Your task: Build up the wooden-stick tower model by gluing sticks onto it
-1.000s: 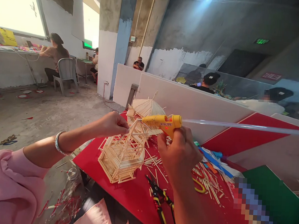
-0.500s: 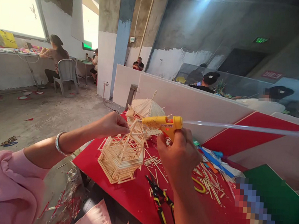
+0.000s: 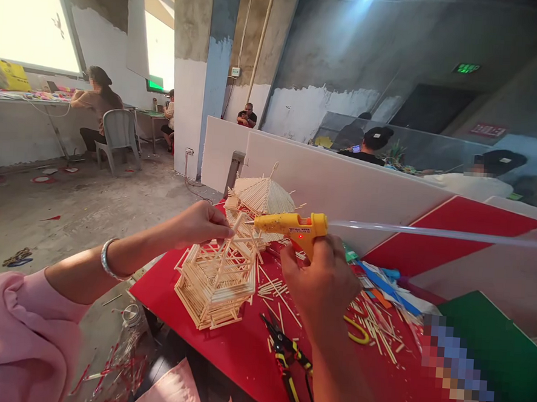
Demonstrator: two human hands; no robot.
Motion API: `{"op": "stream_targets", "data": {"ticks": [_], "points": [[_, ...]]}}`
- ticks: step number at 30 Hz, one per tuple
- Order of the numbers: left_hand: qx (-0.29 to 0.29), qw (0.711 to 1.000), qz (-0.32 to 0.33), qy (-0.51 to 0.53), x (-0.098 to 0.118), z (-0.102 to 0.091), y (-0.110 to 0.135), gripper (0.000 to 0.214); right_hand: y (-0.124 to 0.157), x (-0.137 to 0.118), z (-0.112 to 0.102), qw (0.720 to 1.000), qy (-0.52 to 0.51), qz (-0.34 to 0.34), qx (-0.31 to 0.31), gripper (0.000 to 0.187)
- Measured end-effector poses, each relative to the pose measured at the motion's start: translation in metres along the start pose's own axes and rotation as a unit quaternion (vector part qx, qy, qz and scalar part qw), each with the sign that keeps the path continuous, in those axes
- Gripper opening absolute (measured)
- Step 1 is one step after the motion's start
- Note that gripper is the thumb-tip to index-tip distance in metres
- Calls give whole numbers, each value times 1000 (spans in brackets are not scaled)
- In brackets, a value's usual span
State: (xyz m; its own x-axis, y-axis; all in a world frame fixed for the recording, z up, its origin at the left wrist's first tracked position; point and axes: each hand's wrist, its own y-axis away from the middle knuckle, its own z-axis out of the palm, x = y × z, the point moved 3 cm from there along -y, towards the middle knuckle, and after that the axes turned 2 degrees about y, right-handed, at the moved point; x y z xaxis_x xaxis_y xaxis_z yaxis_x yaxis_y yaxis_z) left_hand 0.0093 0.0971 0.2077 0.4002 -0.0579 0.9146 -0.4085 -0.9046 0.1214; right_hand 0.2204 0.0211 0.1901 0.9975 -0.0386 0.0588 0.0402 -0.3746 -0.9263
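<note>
My right hand [image 3: 320,280] is closed round the grip of a yellow glue gun [image 3: 289,225] with a long clear glue stick [image 3: 434,234] out its back. Its nozzle points left at the top of a tilted stick-built tower [image 3: 218,274] on the red table [image 3: 236,344]. My left hand [image 3: 201,223], pinched shut, holds a thin stick at the tower's top, right by the nozzle. Behind the tower stands a domed stick roof piece [image 3: 262,196].
Black-and-yellow pliers [image 3: 288,360], loose sticks [image 3: 374,329] and coloured scraps lie on the table to the right of the tower. A green board [image 3: 491,342] lies at right. White partitions [image 3: 333,184] back the table. Other people sit beyond them and at far-left desks.
The glue gun and my right hand have dropped slightly and edged left. The tower and my left hand stay almost where they were.
</note>
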Motion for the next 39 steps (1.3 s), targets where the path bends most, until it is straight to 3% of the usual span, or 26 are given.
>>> {"op": "stream_targets", "data": {"ticks": [14,39], "points": [[2,1000,-18,1,-3,4,-1,18,6,2,1,1000,-2,-7,22,24],[5,1000,-17,-5,-5,4,-3,18,11,6,3,1000,-10,18,-23,29]]}}
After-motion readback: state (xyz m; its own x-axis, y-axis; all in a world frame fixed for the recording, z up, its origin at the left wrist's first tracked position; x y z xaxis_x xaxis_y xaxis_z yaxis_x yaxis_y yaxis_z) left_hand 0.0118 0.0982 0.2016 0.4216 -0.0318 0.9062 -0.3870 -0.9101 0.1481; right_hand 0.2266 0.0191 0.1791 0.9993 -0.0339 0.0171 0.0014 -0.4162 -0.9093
